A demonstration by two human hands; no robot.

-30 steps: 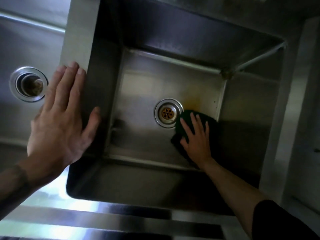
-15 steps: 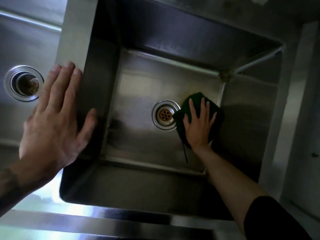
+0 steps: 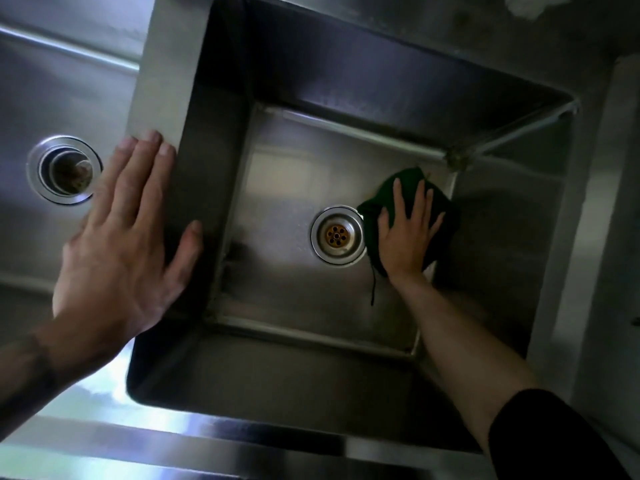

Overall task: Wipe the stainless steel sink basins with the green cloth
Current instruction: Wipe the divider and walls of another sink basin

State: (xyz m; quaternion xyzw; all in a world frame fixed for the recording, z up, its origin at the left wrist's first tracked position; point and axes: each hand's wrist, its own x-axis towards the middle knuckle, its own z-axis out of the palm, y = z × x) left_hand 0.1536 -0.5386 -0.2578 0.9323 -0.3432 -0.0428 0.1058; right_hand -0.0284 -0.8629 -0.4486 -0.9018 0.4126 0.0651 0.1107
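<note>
- While the right basin is being wiped, the right hand lies flat on the green cloth with its fingers spread. It presses the cloth down and does not pinch it, probably so that the whole palm bears on the steel.
- The green cloth lies bunched on the floor of the right basin, between the drain and the basin's right wall and towards the far right corner. Its left edge is just beside the drain's rim. A loose thread trails from it towards the near edge.
- The left hand rests open on the divider between the two basins. Its fingers are straight and close together, and its thumb is splayed over the right basin's left wall. This looks like a brace for the body during the reach into the deep basin.
- Apart from the cloth and the hand, the right basin holds nothing loose. A dark, grimy patch sits in its far right corner, just beyond the cloth, and is probably the next spot to be wiped.
- The left basin shows only its own drain, which has something dark and indistinct in its well. Whether this basin has been wiped cannot be judged.
</note>
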